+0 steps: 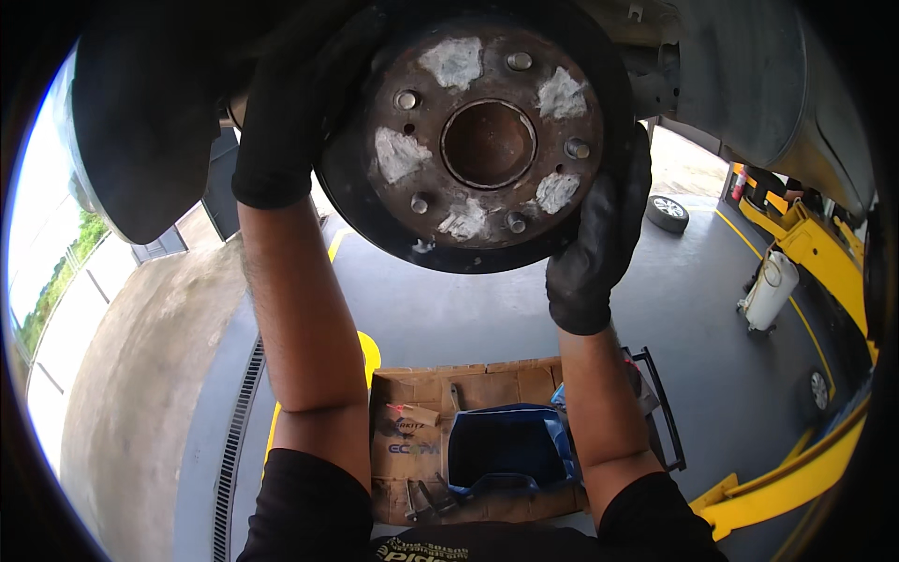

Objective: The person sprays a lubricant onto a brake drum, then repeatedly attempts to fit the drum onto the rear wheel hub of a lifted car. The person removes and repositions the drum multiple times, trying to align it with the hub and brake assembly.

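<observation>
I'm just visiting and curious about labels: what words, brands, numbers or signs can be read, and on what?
Brown cardboard: dark blue lettering, which I won't transcribe.
Black T-shirt: yellowish lettering, cut off by the frame, likewise not transcribed.
Wheel hub: no lettering seen.
Any other marking is too small or blurred to read.

From here the left hand seems to melt into shadow beside the black disc, its fingertips lost. The blue tray is too dark inside to read; the metal tools beside it blur.
</observation>
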